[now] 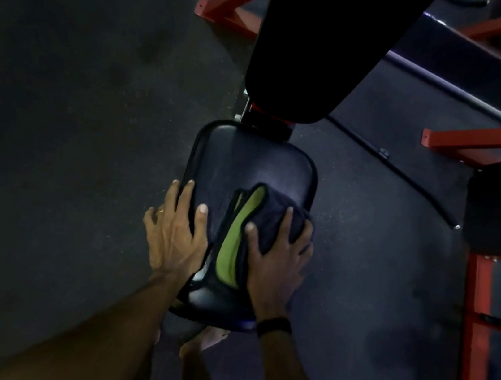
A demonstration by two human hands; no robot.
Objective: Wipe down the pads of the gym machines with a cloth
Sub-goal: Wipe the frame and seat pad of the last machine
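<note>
Down in the head view, a dark padded seat pad with a rounded rim (246, 163) sits below a black upholstered back pad (323, 44). The right hand (278, 259) presses a folded dark cloth with a green inner face (246, 231) onto the near right part of the seat, fingers spread and curled over it. The left hand (176, 234) lies flat with straight fingers on the seat's left edge. Red steel frame bars (479, 321) stand on the dark rubber floor (77, 99) at right.
</note>
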